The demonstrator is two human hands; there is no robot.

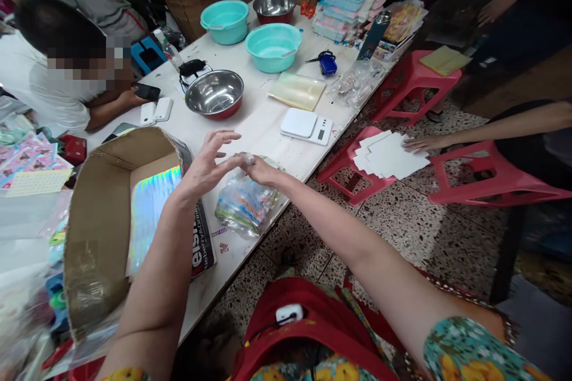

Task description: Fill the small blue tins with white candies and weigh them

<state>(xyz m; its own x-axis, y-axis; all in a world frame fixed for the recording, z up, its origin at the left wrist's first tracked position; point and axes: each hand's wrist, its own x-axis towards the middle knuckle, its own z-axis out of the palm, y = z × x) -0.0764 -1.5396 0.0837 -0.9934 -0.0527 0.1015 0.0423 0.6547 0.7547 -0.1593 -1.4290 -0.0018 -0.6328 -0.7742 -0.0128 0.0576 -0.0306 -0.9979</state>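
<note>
My left hand [212, 161] is raised above the white table [263, 122], fingers spread and slightly curved, nothing in it. Just to its right, my right hand [259, 169] has its fingers closed on the gathered top of a clear plastic bag [248, 205]. Colourful printed packets show through the bag, which rests near the table's front edge. Left of the bag stands an open cardboard box [100, 190] with shiny iridescent sheets [154, 202] inside.
Beyond my hands are a steel bowl [214, 94], a white scale [306, 126], a yellowish plastic stack [297, 92] and turquoise basins [273, 47]. Right, a person's hand touches white cards [391, 155] on a red stool [353, 193]. Another person leans at the left.
</note>
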